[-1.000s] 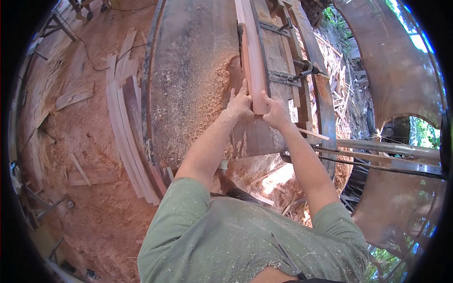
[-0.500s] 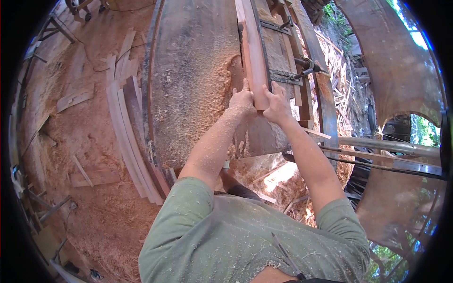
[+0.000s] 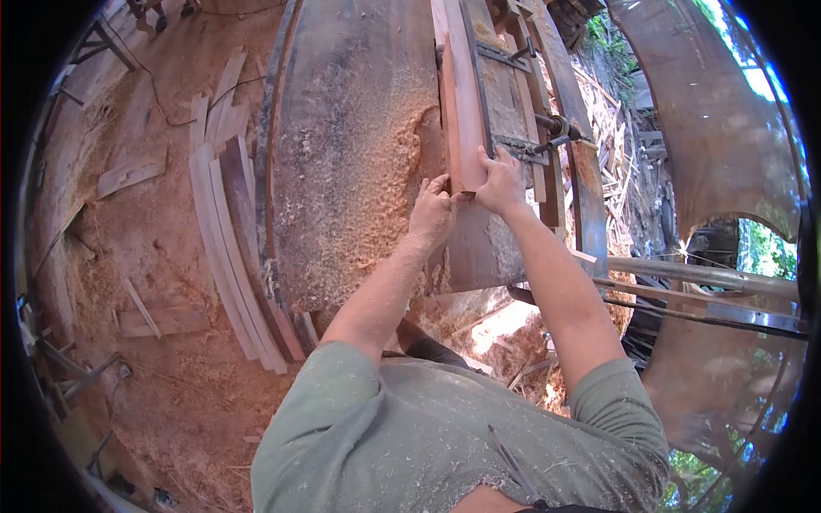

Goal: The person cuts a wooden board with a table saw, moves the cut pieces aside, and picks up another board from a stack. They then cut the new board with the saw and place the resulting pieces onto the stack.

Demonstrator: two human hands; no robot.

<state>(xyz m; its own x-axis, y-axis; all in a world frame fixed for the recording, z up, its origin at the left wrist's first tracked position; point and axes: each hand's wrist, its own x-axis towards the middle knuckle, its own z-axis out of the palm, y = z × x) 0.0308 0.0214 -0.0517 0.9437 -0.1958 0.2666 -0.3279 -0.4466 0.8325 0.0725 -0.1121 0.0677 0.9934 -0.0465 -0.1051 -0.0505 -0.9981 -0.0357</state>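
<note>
A long pinkish wooden board (image 3: pixel 465 111) lies lengthwise on the sawdust-covered table (image 3: pixel 342 111), against a dark straight guide (image 3: pixel 476 81). At the board's near left corner is my left hand (image 3: pixel 433 209), its fingers curled around the end. My right hand (image 3: pixel 502 184) grips the near right corner, with the thumb by the end and fingers toward the guide. The undersides of the fingers are hidden.
Long strips of wood (image 3: pixel 224 248) lie on the sawdust-strewn floor to the left. Metal clamps (image 3: pixel 558 130) sit right of the guide. A metal pipe (image 3: pixel 701 278) extends to the right. Another person's legs (image 3: pixel 154 13) show at the top left.
My left hand has drawn back and down from the top of the board to its near corner, its fingers now curled. My right hand has stayed at the board's end.
</note>
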